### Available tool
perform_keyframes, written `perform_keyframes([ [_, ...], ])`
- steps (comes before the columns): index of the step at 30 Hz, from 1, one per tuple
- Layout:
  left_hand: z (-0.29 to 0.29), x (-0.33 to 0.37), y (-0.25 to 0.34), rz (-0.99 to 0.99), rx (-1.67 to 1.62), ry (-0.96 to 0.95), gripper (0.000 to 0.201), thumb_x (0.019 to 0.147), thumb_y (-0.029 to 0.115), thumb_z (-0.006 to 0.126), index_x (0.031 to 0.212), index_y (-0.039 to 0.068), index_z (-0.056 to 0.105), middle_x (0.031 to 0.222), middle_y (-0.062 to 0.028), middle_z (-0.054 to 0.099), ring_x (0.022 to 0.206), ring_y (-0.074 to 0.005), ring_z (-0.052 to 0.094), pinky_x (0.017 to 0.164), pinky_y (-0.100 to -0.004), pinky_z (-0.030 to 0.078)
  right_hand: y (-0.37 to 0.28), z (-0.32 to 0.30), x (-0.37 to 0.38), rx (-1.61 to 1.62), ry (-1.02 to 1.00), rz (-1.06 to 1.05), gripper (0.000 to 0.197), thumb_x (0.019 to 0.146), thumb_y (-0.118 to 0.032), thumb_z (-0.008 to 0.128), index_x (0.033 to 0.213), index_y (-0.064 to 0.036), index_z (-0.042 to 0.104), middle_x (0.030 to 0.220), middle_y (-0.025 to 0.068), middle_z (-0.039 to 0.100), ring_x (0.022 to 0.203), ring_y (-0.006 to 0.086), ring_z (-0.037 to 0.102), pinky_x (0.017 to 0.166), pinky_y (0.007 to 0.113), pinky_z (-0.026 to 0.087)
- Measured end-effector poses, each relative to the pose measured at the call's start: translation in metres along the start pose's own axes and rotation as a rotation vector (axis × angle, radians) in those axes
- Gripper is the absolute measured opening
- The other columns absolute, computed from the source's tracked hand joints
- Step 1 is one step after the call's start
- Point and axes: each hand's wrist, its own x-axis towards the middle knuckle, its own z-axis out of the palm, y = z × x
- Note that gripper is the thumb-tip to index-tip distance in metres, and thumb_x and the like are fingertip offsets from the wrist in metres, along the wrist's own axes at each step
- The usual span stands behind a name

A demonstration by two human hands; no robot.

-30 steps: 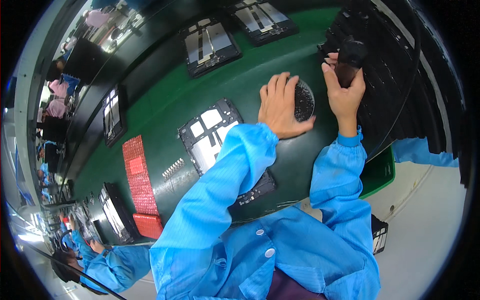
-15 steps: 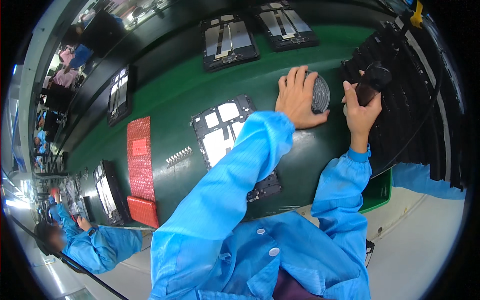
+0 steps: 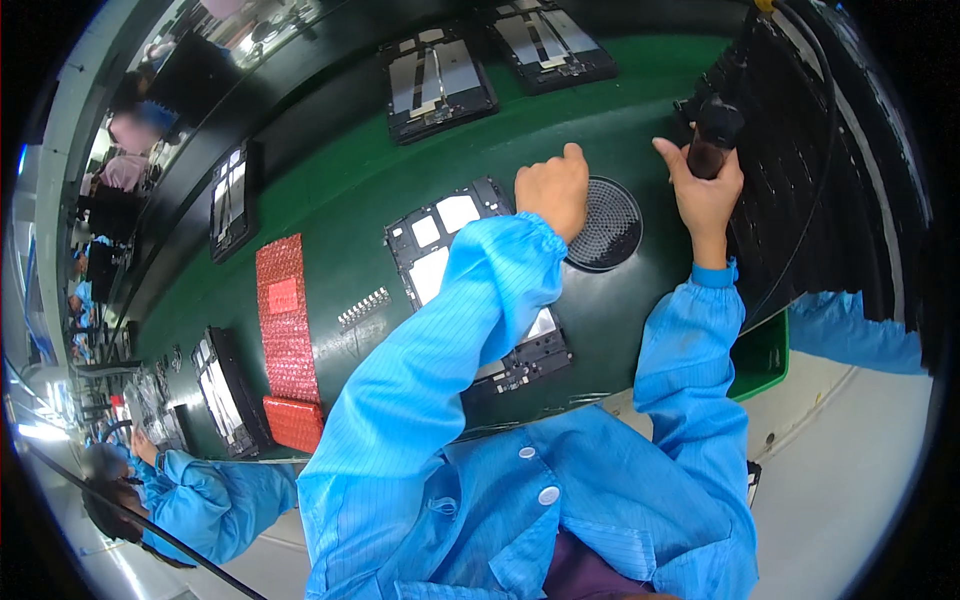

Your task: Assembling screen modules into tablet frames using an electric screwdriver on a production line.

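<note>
My left hand [image 3: 553, 193] is closed with its knuckles up, at the left rim of a round black dish [image 3: 608, 226] with rings of small pits. Whatever its fingers hold, if anything, is hidden. My right hand [image 3: 707, 190] wraps round a dark cylindrical tool [image 3: 716, 128] with a brownish end, held upright right of the dish; the thumb sticks out. Partly under my left forearm lies an opened tablet [image 3: 428, 232] with white panels and a black frame. A strip of small metal pieces [image 3: 364, 307] lies to its left.
Red bubble wrap [image 3: 283, 320] and a red packet [image 3: 293, 423] lie left. Opened tablets stand along the far shelf [image 3: 440, 85] and at the left [image 3: 228, 390]. Black ridged material [image 3: 790, 190] and a cable border the right. A green bin [image 3: 765, 360] sits below; a co-worker [image 3: 215, 500] works lower left.
My left hand has drawn left off the dish and closed from spread fingers, uncovering the dish. My right hand with the tool has shifted slightly up and left.
</note>
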Motion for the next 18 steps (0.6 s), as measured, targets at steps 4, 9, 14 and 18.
perform_keyframes([
  [4, -0.015, -0.037, 0.004, 0.083, 0.078, -0.025, 0.022, 0.07, 0.009, 0.061, 0.085, 0.001, 0.048, 0.067, -0.0212, 0.062, 0.058, -0.0357, 0.062, 0.066, -0.0461, 0.044, 0.002, 0.002, 0.002, 0.04, 0.036, -0.063, 0.033, 0.073, -0.013, 0.077, 0.096, 0.0011, 0.057, 0.074, 0.0016, 0.064, 0.063, 0.0068, 0.056, 0.06, 0.022, 0.045],
  [9, -0.025, -0.087, 0.008, 0.19, 0.023, -0.084, 0.014, 0.071, 0.009, 0.062, 0.078, 0.003, 0.051, 0.073, -0.0168, 0.064, 0.07, -0.0294, 0.063, 0.075, -0.0431, 0.043, 0.008, -0.007, 0.001, 0.065, 0.037, -0.053, 0.026, 0.074, -0.008, 0.075, 0.09, -0.0009, 0.056, 0.066, 0.0006, 0.061, 0.054, 0.0063, 0.056, 0.051, 0.02, 0.043],
  [14, -0.038, -0.153, -0.036, 0.335, -0.224, 0.236, 0.013, 0.071, 0.013, 0.069, 0.079, 0.006, 0.061, 0.09, -0.0076, 0.063, 0.094, -0.0241, 0.059, 0.09, -0.0463, 0.037, -0.051, 0.001, -0.022, 0.355, 0.046, -0.021, 0.027, 0.073, -0.001, 0.072, 0.094, -0.002, 0.055, 0.06, 0.0002, 0.058, 0.049, 0.0093, 0.056, 0.047, 0.021, 0.043],
  [18, -0.035, -0.158, -0.097, 0.199, -0.279, 0.513, 0.017, 0.071, 0.007, 0.069, 0.086, 0.003, 0.062, 0.107, -0.0142, 0.06, 0.105, -0.032, 0.056, 0.094, -0.0497, 0.037, -0.066, 0.012, -0.041, 0.567, -0.094, 0.06, 0.026, 0.074, 0.001, 0.069, 0.096, -0.0019, 0.056, 0.059, 0.003, 0.059, 0.05, 0.0103, 0.057, 0.049, 0.022, 0.043],
])
